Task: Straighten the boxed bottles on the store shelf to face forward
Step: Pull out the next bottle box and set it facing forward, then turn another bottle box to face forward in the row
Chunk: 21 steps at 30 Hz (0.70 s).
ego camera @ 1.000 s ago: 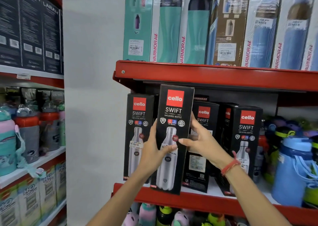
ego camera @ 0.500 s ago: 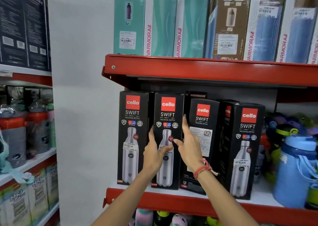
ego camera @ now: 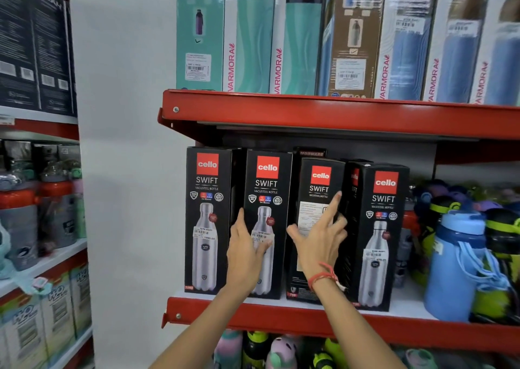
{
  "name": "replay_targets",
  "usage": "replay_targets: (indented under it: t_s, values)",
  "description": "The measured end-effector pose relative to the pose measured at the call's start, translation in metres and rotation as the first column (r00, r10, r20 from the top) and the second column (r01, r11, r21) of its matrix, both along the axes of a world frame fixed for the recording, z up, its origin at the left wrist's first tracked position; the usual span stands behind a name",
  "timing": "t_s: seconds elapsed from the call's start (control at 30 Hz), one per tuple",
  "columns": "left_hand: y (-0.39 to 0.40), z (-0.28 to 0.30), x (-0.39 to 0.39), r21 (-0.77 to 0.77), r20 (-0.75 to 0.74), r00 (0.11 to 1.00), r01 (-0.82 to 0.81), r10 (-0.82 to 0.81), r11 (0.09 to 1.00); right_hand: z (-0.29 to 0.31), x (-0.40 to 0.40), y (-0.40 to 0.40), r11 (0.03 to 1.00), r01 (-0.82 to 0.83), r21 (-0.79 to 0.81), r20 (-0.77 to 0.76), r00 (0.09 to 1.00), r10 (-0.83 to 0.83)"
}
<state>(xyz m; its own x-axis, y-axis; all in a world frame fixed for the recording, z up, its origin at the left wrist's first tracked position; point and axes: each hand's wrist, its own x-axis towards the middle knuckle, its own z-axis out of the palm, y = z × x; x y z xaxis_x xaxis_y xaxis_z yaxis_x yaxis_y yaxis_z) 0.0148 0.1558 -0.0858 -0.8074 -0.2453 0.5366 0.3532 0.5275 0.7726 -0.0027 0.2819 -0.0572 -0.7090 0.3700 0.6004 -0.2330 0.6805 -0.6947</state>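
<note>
Several black Cello Swift bottle boxes stand on the red shelf [ego camera: 281, 316]. The leftmost box [ego camera: 206, 171] and the second box [ego camera: 267, 180] face forward, and so does the rightmost box [ego camera: 384, 200]. The third box [ego camera: 318, 180] is turned and shows a printed text panel. Another box [ego camera: 353, 177] stands behind it, showing only its side. My left hand [ego camera: 244, 253] grips the second box's lower left edge, thumb across its front. My right hand [ego camera: 320, 239] is open with fingers spread, its index fingertip touching the third box's right edge.
Blue and green loose bottles [ego camera: 461, 259] crowd the shelf right of the boxes. Tall Varmora boxes [ego camera: 253, 39] fill the upper shelf [ego camera: 309, 112], which overhangs the Cello boxes closely. A white pillar [ego camera: 123, 171] stands on the left, with another rack of bottles [ego camera: 33, 214] beyond it.
The second box went from lifted and tilted to standing on the shelf beside the leftmost box. My right hand has let go of it and moved right onto the third box.
</note>
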Motion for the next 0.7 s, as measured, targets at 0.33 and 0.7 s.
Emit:
replay_targets:
  t_s: [0.33,0.7]
  values:
    - [0.035,0.032,0.04,-0.009,-0.165,0.954,0.251,-0.249,0.968,0.036,0.064,0.084,0.903,-0.429,-0.015,-0.11,0.899,0.425]
    - [0.073,0.021,0.032,0.055,-0.124,0.921,0.379,-0.37,0.924,0.055,0.056,0.116,0.641,-0.756,-0.132,0.1,0.633,0.768]
